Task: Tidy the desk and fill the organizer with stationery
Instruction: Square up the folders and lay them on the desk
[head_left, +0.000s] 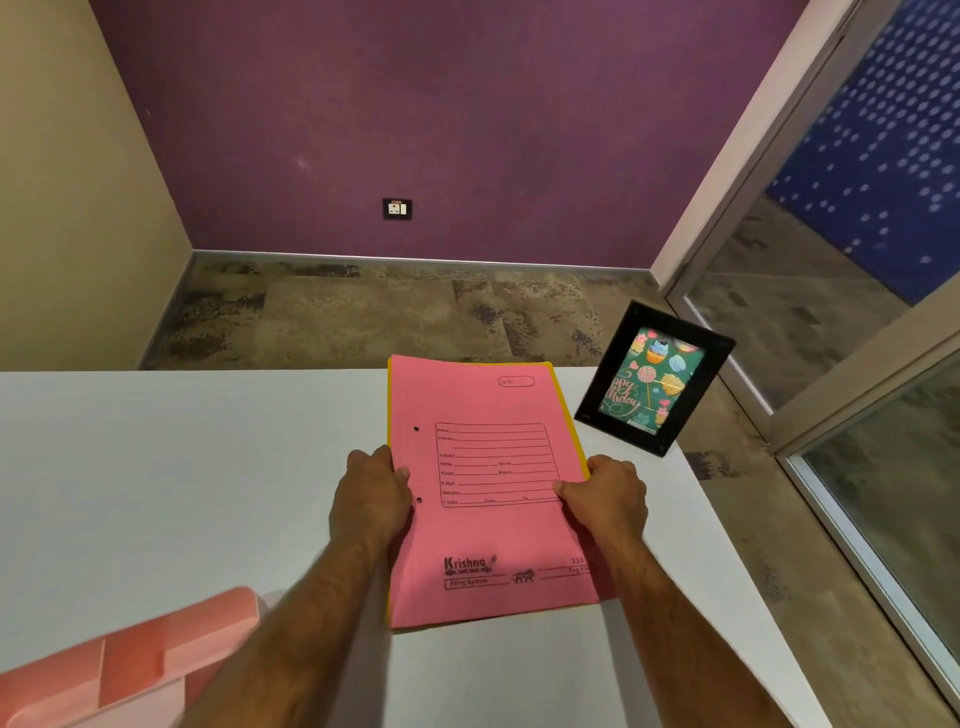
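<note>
A pink file folder (488, 493), printed with a form box and the word "Krishna", lies on the white table (156, 467) toward its right side, stacked on a yellow folder (569, 415) whose edge shows along the right and the far end. The person's left hand (371, 496) holds the stack's left edge, thumb on the pink cover and fingers curled round the side; the right hand (605, 493) holds the right edge the same way. A pink plastic organizer (130, 660), its compartments open to view, sits at the table's near left corner, well apart from the folders. A black picture frame (654, 379) with a cupcake birthday print stands tilted at the far right, just beside the folders. Beyond: speckled carpet (389, 312), a purple wall (441, 130).
</note>
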